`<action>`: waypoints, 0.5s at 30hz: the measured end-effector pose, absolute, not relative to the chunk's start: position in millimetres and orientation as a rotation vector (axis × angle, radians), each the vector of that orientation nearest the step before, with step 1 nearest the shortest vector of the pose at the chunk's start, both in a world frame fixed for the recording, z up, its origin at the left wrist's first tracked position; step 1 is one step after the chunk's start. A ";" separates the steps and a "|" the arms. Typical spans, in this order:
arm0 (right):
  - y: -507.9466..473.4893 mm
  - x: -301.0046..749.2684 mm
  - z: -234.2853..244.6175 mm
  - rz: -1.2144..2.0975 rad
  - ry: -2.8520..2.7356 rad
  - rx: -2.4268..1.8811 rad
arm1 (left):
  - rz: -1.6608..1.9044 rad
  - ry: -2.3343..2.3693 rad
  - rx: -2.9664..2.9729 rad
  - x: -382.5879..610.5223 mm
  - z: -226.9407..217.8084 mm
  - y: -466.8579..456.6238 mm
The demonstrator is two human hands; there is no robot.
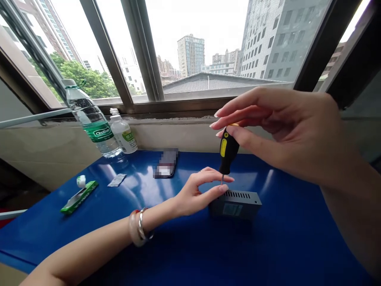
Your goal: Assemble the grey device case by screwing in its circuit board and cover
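A slotted grey metal box (242, 207) with a label on its near side stands on the blue table. My left hand (200, 190) holds the box's left end, thumb over the near top edge and fingers stretched along the far side. The black and yellow screwdriver (228, 153) stands nearly upright, its thin shaft coming down between my left thumb and forefinger to the top of the box. My left hand hides the tip. Above, my right hand (276, 123) has its thumb and fingertips around the top of the screwdriver handle.
The blue table (293, 238) runs to a wall below a window. Near that wall are a large water bottle (98, 127), a smaller white bottle (125, 137) and a phone (166, 163). Further left lie a small packet (117, 180) and a green box (79, 198).
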State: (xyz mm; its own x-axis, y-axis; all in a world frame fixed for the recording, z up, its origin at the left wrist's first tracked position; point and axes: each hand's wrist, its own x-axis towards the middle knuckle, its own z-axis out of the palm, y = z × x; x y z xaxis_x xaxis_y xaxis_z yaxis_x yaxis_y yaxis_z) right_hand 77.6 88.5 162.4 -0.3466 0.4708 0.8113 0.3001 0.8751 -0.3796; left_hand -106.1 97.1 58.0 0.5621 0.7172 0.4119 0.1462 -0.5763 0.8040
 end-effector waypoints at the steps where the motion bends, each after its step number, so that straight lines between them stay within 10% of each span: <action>1: 88.5 78.1 162.7 0.200 -1.963 -0.562 | 0.977 0.672 2.058 -106.4 62.8 96.7; 15: 89.8 70.6 156.6 0.304 -1.995 -0.575 | 0.986 0.775 1.727 -103.0 76.3 101.8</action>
State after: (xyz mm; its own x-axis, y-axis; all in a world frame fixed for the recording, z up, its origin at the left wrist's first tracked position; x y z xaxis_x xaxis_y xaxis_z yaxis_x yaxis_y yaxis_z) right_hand 70.6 89.8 156.6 -0.3902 0.5168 0.7620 0.2666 0.8556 -0.4437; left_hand -103.0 101.8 76.3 0.4703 0.8413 0.2667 0.0604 -0.3322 0.9413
